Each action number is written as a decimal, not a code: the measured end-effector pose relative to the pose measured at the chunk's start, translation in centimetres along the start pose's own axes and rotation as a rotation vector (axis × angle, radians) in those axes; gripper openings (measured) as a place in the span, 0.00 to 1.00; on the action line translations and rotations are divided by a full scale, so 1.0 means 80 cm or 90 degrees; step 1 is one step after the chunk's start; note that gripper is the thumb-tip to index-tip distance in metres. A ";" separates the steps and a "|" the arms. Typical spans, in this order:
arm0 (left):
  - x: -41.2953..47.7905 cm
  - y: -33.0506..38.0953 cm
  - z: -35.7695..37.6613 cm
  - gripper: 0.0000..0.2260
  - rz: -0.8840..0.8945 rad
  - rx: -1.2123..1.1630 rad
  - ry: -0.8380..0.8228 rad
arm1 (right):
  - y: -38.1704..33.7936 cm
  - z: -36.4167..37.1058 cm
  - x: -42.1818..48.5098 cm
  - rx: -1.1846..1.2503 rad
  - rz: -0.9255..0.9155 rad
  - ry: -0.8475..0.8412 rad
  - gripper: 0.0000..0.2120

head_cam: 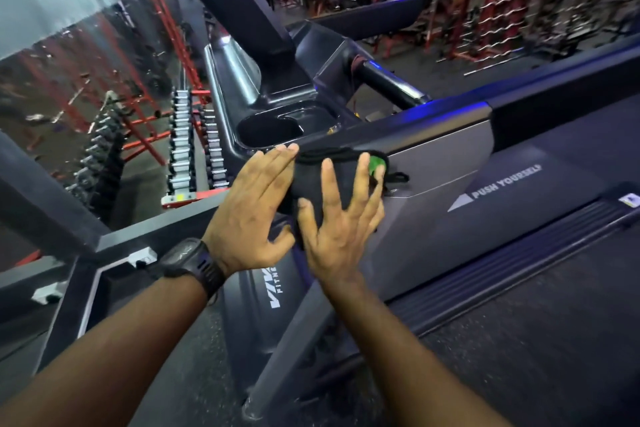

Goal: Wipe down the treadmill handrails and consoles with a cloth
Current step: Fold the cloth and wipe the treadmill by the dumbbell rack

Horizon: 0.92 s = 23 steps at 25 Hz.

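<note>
Currently one black cloth is held flat against the treadmill's grey side panel, just below the console tray. It is sandwiched by two hands. The left hand is laid against the cloth's left edge, fingers straight and together, nothing grasped. The right hand is pressed on the cloth's front, fingers spread and straight, not clenched. One green patch is seen at the cloth's upper right, partly covered by the right fingertips. Most of the cloth and the panel behind it is hidden by the hands. One dark watch is worn on the left wrist.

Surroundings: one black tubular handrail is set beyond the tray, well apart from the hands. One running belt is seen to the right, with one "PUSH YOURSELF" cover ahead of it. Two rows of dumbbells are racked on red frames to the left, behind a dark rail. Background is blurred.
</note>
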<state>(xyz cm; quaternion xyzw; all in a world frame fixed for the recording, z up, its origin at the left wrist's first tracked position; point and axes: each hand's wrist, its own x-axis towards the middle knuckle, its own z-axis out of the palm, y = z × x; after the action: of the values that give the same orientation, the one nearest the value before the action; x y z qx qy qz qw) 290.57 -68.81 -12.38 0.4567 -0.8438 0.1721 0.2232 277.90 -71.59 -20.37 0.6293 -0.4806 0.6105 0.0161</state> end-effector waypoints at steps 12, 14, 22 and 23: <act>0.005 0.008 0.000 0.40 0.004 0.024 -0.004 | 0.019 -0.007 0.041 0.154 0.319 0.145 0.31; 0.011 0.011 0.003 0.38 0.008 0.020 0.011 | -0.004 -0.005 0.017 0.143 0.295 0.087 0.34; 0.020 0.018 0.011 0.33 0.017 0.023 0.041 | 0.021 -0.010 0.034 0.193 0.375 0.122 0.35; 0.021 0.019 0.012 0.32 0.016 0.028 0.048 | 0.015 -0.010 0.018 0.136 0.279 0.083 0.35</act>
<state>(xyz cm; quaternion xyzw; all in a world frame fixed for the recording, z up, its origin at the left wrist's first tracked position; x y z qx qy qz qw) 288.26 -69.62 -12.45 0.4441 -0.8366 0.2102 0.2424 276.22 -72.61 -19.71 0.4678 -0.5363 0.6858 -0.1525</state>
